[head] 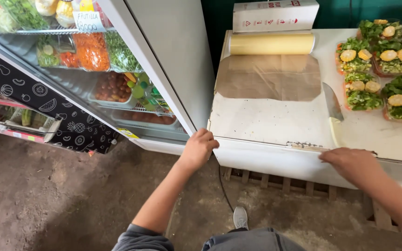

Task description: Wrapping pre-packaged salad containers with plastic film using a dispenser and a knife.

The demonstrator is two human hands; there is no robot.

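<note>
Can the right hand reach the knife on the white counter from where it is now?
Probably yes. The right hand rests on the front edge of the white counter, and the knife lies just beyond it on bare surface. Nothing stands between them; the salad trays sit further right.

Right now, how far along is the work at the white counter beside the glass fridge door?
Done: wrapped vegetable trays sit stacked on the white counter. In hand: left hand grips the glass fridge door's edge; right hand rests on the counter rim. Unused: cling-film roll, knife.
</note>
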